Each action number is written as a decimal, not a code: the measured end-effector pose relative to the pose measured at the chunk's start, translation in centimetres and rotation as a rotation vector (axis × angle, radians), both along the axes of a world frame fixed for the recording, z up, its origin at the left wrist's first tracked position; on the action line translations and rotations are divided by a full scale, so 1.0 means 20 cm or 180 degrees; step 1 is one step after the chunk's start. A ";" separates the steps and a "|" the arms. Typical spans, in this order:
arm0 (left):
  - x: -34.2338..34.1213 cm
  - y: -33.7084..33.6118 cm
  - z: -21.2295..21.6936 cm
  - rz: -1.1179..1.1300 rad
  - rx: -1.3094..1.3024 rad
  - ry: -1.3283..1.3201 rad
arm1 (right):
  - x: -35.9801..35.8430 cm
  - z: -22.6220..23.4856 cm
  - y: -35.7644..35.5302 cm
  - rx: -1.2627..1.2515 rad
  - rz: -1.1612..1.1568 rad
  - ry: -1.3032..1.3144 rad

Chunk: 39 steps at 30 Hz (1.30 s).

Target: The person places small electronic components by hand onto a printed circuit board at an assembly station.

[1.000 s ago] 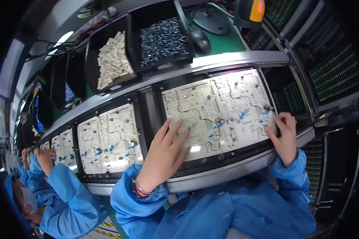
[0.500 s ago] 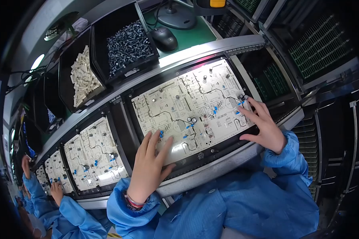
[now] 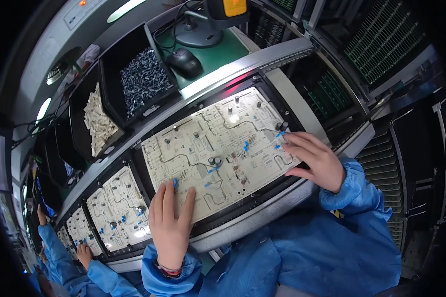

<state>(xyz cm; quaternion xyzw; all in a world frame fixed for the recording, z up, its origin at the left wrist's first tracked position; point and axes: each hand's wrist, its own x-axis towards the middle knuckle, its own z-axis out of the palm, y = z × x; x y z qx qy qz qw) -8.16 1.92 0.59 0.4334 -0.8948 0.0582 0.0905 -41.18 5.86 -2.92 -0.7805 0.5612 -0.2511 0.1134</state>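
Observation:
A large cream circuit board [image 3: 218,148] with dark traces, small blue parts and dark cylindrical capacitors lies in a black carrier frame on a conveyor rail [image 3: 262,218]. My left hand [image 3: 169,225] rests flat on the board's near left corner, fingers together and extended. My right hand [image 3: 314,161] presses on the board's right edge, fingertips next to a blue part and a dark capacitor. Neither hand holds anything that I can see. Both forearms wear blue sleeves.
Behind the rail stand black bins, one with dark small parts [image 3: 142,79], one with cream parts [image 3: 98,121]. A black mouse [image 3: 184,62] lies on a green mat. More boards [image 3: 116,208] follow on the left, where another person's hand [image 3: 85,253] works. Racks of green boards [image 3: 381,42] stand at right.
My view has shifted so the board sits more central. My left hand slid to the board's near left corner and flattened. My right hand stayed at the right edge.

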 end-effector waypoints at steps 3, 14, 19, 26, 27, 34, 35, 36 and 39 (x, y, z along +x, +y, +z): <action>0.01 0.00 -0.01 0.0098 0.0359 0.0057 | -0.04 0.02 -0.05 0.0176 0.0323 0.0212; 0.02 0.00 -0.13 0.0063 0.0985 0.0269 | -0.17 -0.11 -0.48 0.0316 -0.0265 -0.0326; 0.02 -0.01 -0.14 -0.0049 0.1075 0.0225 | -0.16 -0.17 -0.48 -0.0181 -0.0397 -0.0325; 0.00 -0.03 -0.15 -0.0045 0.1053 0.0159 | -0.13 -0.17 -0.48 0.0021 -0.0496 -0.0834; -0.01 -0.03 -0.15 -0.0044 0.1056 0.0158 | -0.13 -0.16 -0.48 0.0025 -0.0487 -0.0831; -0.01 -0.04 -0.14 -0.0011 0.1092 0.0219 | -0.11 -0.17 -0.47 -0.0186 -0.0533 -0.0675; 0.00 -0.04 -0.14 -0.0027 0.1149 0.0163 | -0.11 -0.17 -0.47 -0.0300 -0.0523 -0.0648; 0.01 -0.05 -0.13 -0.0045 0.1205 0.0106 | -0.11 -0.17 -0.48 -0.0301 -0.0528 -0.0645; -0.01 -0.07 -0.07 -0.0015 0.1145 0.0120 | -0.10 -0.17 -0.49 -0.0263 -0.0516 -0.0708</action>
